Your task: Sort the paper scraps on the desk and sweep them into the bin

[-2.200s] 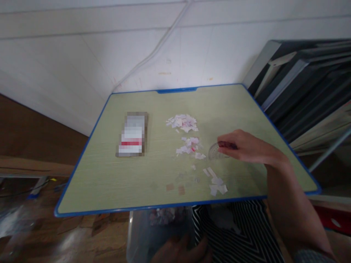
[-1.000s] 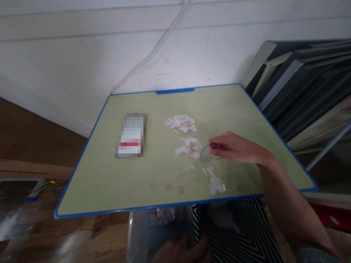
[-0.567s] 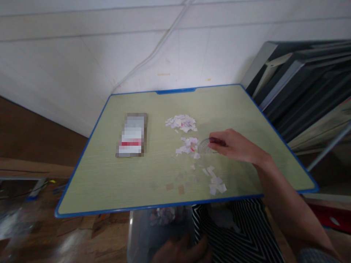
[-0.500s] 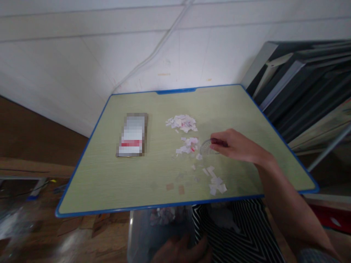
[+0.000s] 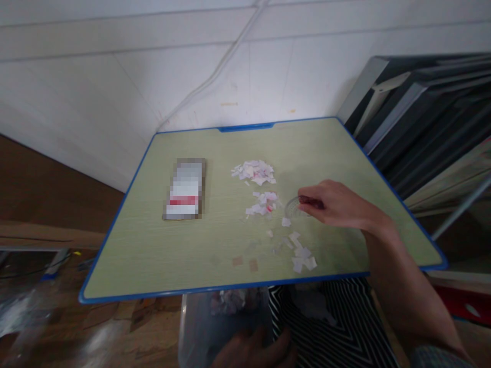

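One right hand [image 5: 337, 205], arm outstretched, pinches a clear protractor [image 5: 294, 208] flat on the table [image 5: 153, 245].

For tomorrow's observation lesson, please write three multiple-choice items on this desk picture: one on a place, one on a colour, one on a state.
1. Where does the blurred card lie?
A. left of the paper scraps
B. under the right hand
C. on the floor

2. What colour is the desk's rim?
A. red
B. blue
C. black

3. How does the right hand stand to the clear protractor?
A. far from it
B. fingertips pinching it on the desk
C. lifting it high above the desk

Answers:
1. A, the card lies on the desk left of the paper scraps.
2. B, a blue edge runs round the pale green top.
3. B, the fingertips close on the protractor's edge while it rests low on the desk beside the scraps.

The left hand rests on a clear bin below the desk's near edge.
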The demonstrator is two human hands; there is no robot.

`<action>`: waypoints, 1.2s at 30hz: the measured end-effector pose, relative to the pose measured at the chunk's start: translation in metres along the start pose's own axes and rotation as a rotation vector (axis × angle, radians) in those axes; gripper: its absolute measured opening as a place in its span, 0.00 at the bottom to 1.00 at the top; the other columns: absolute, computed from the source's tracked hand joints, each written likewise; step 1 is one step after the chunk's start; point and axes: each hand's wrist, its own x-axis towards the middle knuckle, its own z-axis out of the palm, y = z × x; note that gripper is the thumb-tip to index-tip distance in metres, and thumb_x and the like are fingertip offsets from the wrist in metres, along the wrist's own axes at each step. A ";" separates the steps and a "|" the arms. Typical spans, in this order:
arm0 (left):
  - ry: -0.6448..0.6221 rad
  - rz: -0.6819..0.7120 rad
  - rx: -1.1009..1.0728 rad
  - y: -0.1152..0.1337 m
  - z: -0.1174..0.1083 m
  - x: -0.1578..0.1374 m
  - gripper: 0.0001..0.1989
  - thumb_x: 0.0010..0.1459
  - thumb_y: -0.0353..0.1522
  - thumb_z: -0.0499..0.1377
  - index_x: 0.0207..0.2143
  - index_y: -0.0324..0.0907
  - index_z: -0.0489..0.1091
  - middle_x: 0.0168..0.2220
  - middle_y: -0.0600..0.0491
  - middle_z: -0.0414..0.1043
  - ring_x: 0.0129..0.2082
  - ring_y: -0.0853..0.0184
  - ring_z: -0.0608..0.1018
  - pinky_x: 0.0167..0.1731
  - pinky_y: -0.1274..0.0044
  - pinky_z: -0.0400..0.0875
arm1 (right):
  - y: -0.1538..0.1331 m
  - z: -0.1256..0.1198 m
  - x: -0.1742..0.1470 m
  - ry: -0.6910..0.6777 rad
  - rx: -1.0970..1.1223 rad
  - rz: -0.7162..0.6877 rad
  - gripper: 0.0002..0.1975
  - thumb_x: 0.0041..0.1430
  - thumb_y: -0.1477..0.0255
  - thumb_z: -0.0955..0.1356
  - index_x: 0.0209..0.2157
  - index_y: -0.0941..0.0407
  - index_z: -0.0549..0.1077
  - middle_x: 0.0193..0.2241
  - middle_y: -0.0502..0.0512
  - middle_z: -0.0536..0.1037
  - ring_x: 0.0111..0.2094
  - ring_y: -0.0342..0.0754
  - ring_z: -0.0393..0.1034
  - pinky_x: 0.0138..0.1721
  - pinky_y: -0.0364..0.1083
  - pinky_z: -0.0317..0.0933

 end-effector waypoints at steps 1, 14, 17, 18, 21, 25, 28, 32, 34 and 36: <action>-0.014 0.002 -0.010 0.000 0.000 0.000 0.21 0.57 0.31 0.57 0.53 0.46 0.60 0.52 0.54 0.65 0.26 0.69 0.74 0.14 0.81 0.69 | 0.001 -0.001 -0.001 -0.016 0.008 0.005 0.10 0.54 0.70 0.61 0.21 0.56 0.62 0.16 0.49 0.64 0.19 0.41 0.56 0.23 0.43 0.41; 0.000 0.011 -0.003 -0.002 -0.007 0.001 0.16 0.61 0.33 0.52 0.52 0.46 0.60 0.52 0.55 0.65 0.25 0.70 0.74 0.13 0.79 0.69 | 0.002 -0.004 -0.004 -0.146 0.185 -0.181 0.13 0.57 0.70 0.60 0.20 0.56 0.58 0.14 0.44 0.58 0.18 0.38 0.53 0.22 0.42 0.42; -0.005 0.014 -0.004 -0.003 -0.007 0.000 0.17 0.61 0.33 0.53 0.53 0.46 0.60 0.53 0.54 0.64 0.26 0.69 0.74 0.13 0.79 0.70 | -0.004 0.002 0.000 -0.177 0.180 -0.194 0.12 0.57 0.70 0.60 0.21 0.56 0.58 0.15 0.44 0.58 0.18 0.38 0.53 0.22 0.42 0.41; -0.014 0.009 -0.003 -0.002 -0.007 0.000 0.18 0.61 0.33 0.53 0.53 0.46 0.59 0.54 0.54 0.63 0.26 0.69 0.74 0.13 0.79 0.70 | -0.006 0.003 0.001 -0.173 0.190 -0.200 0.12 0.58 0.70 0.60 0.21 0.56 0.58 0.15 0.44 0.57 0.18 0.38 0.53 0.22 0.42 0.40; -0.029 0.001 -0.006 -0.002 -0.008 0.001 0.19 0.59 0.33 0.54 0.54 0.45 0.59 0.54 0.54 0.62 0.26 0.69 0.74 0.14 0.78 0.71 | -0.007 0.004 0.003 -0.134 0.229 -0.220 0.12 0.58 0.71 0.60 0.22 0.56 0.59 0.15 0.44 0.57 0.18 0.37 0.52 0.22 0.42 0.41; 0.015 -0.002 -0.025 -0.002 -0.009 0.003 0.17 0.60 0.32 0.53 0.52 0.45 0.61 0.52 0.55 0.65 0.26 0.68 0.74 0.13 0.78 0.70 | -0.004 0.002 0.003 -0.117 0.255 -0.218 0.12 0.57 0.72 0.60 0.21 0.56 0.58 0.14 0.42 0.55 0.17 0.37 0.50 0.22 0.42 0.41; 0.074 -0.018 -0.045 -0.002 -0.008 0.003 0.15 0.62 0.32 0.51 0.51 0.46 0.62 0.50 0.57 0.67 0.25 0.68 0.74 0.12 0.78 0.69 | -0.002 0.000 0.001 -0.181 0.237 -0.214 0.12 0.56 0.72 0.61 0.20 0.56 0.58 0.15 0.43 0.56 0.17 0.37 0.51 0.21 0.42 0.41; 0.061 -0.021 -0.038 -0.002 -0.007 0.002 0.15 0.61 0.32 0.52 0.51 0.46 0.62 0.50 0.57 0.67 0.25 0.68 0.74 0.12 0.78 0.69 | 0.001 -0.002 -0.002 -0.246 0.165 -0.199 0.12 0.55 0.72 0.61 0.19 0.57 0.59 0.16 0.45 0.58 0.19 0.38 0.53 0.22 0.42 0.42; 0.014 -0.004 -0.022 -0.002 -0.007 0.001 0.17 0.60 0.33 0.53 0.53 0.46 0.61 0.52 0.55 0.65 0.26 0.68 0.74 0.13 0.78 0.69 | 0.000 -0.002 -0.003 -0.241 0.174 -0.195 0.12 0.55 0.71 0.61 0.20 0.57 0.60 0.16 0.45 0.60 0.19 0.38 0.54 0.22 0.42 0.42; -0.011 0.012 -0.005 -0.001 -0.006 0.000 0.19 0.59 0.33 0.54 0.54 0.46 0.60 0.54 0.54 0.63 0.26 0.68 0.74 0.13 0.78 0.69 | -0.002 -0.001 -0.002 -0.226 0.207 -0.200 0.12 0.56 0.71 0.61 0.21 0.57 0.60 0.16 0.45 0.60 0.19 0.38 0.55 0.23 0.42 0.43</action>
